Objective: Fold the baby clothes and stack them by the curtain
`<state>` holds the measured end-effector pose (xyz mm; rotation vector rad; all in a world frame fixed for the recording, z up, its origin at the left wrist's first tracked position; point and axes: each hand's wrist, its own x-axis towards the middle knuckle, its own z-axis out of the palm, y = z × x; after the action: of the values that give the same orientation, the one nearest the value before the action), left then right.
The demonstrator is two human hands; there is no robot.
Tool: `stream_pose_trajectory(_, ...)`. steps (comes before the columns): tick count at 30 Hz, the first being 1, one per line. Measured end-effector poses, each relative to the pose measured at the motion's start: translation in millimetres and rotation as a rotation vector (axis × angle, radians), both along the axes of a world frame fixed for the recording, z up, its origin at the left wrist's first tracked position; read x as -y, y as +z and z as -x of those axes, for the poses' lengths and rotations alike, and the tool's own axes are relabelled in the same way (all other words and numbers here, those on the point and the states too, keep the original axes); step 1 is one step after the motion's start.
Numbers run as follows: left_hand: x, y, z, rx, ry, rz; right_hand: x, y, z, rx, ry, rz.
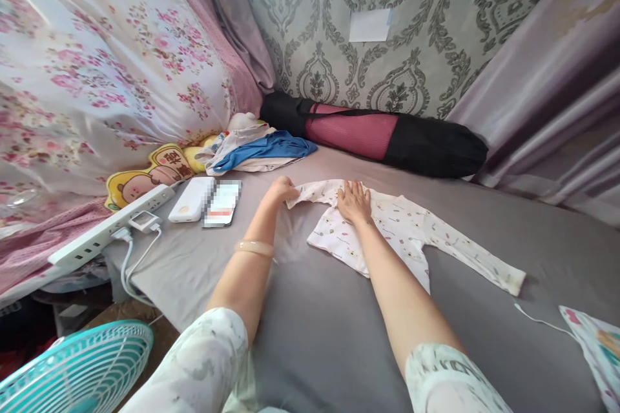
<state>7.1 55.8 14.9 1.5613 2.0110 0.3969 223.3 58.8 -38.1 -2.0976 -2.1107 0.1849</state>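
A small white printed shirt lies spread on the grey bed sheet, one sleeve stretched to the right and the other to the left. At the cuff of the left sleeve, my left hand is closed with the fabric between its fingers. My right hand rests flat on the shirt near the left shoulder, fingers spread. A pale bangle circles my left forearm.
Crumpled clothes and a black and pink bag lie along the back. At left are a phone, a white power bank, a power strip, a yellow cushion and a turquoise fan. A cable and printed item lie right.
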Motion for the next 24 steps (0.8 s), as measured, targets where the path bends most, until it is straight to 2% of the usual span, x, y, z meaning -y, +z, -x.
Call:
stream_pose_trajectory(4,-11.3,4.7,6.1,0.154,0.046,-0.12,-0.2,-1.4,-0.5,-0.014,0.002,-0.012)
stream_pose_trajectory(7,-23.0,-0.1,9.3,0.188,0.08,-0.256,-0.6,-1.7,-0.3,-0.021,0.0,-0.012)
stream_pose_trajectory(12,-36.8,-19.2,11.9,-0.036,0.041,-0.378,-0.4,-1.6,-0.5,-0.023,-0.002,-0.004)
stream_pose_trajectory(17,-27.0,-35.2,10.6,-0.273,-0.048,-0.34,0.3,-2.3,-0.7,-0.011,0.004,-0.034)
stream_pose_trajectory(21,-17.8,-35.2,7.6,-0.425,-0.09,-0.296,-0.1,-3.1,-0.5,0.0,0.008,-0.047)
stream_pose_trajectory(24,-16.5,-29.9,0.3,-0.55,-0.07,-0.376,-0.5,-3.4,-0.5,0.002,0.006,-0.041)
